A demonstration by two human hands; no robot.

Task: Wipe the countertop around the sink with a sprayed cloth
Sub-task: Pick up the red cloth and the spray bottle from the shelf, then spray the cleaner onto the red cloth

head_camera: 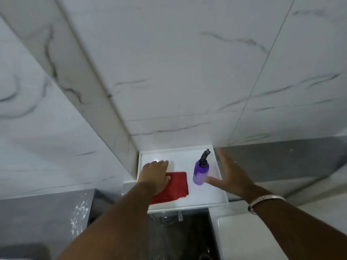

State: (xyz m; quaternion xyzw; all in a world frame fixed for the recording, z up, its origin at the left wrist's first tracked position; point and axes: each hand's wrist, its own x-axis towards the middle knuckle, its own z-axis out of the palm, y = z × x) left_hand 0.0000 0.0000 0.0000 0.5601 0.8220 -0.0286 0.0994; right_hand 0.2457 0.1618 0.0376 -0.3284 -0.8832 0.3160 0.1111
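While left hand flattens cloth, rt hand nears bottle.

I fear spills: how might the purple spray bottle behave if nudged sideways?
The purple spray bottle stands tall and narrow on the white tray, so it probably tips easily. Its round body would likely roll. The open right hand nears it.

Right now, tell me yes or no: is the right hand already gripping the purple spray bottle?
No, the right hand is open with fingers spread beside the purple spray bottle, not closed around it.
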